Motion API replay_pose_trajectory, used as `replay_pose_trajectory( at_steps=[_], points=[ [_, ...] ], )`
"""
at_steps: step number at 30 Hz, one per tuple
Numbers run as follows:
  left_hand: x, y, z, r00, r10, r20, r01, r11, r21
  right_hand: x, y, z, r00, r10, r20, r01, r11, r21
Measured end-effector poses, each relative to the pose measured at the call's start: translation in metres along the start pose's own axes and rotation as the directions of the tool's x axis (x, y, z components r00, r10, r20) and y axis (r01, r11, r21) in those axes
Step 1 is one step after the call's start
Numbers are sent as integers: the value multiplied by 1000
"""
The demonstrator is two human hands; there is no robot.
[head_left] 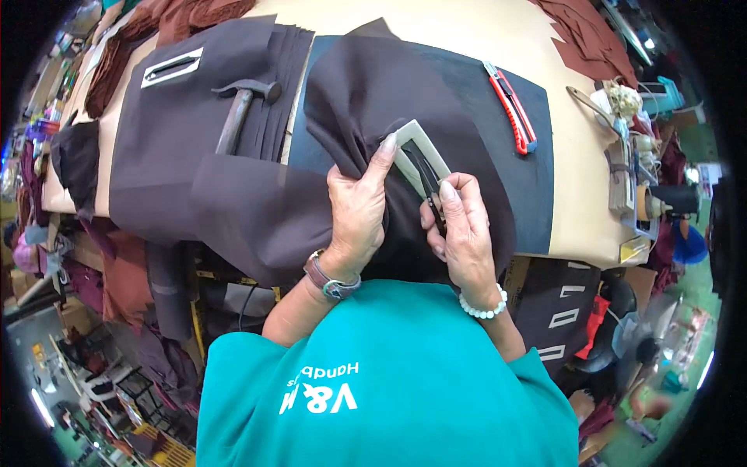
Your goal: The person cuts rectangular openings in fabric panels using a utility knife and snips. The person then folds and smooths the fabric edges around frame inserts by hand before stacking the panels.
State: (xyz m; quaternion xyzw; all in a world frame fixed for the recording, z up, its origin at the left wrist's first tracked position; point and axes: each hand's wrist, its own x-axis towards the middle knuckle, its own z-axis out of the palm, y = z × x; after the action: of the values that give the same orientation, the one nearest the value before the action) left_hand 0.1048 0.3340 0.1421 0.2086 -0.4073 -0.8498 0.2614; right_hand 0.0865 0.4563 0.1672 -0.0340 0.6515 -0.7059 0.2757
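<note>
One pale rectangular frame (432, 149), dark fabric (358, 86)

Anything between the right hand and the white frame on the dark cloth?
Nothing visible: the right hand is at the lower end of the white frame. The hammer and red cutter lie to either side.

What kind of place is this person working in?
It's probably a workshop where cloth or leather is worked. You can see a stack of dark sheets, a hammer lying on it, and a red cutter on a dark mat.
</note>
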Motion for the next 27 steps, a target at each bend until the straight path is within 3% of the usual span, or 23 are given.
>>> replay_pose_trajectory(
  at_steps=[11, 20, 27],
  points=[
    [-14, -7, 3, 1000, 26, -8, -26, 999, -46, 7, 21, 17, 973, -216, -88, 228, 956, 181],
    [-16, -2, 8, 999, -48, -8, 48, 996, -70, 8, 23, 12, 978, -190, -86, 207, 938, 278],
    [-14, -7, 7, 998, -66, 15, 67, 996, -54, 13, 30, 5, 969, -229, -93, 244, 944, 222]
  ],
)
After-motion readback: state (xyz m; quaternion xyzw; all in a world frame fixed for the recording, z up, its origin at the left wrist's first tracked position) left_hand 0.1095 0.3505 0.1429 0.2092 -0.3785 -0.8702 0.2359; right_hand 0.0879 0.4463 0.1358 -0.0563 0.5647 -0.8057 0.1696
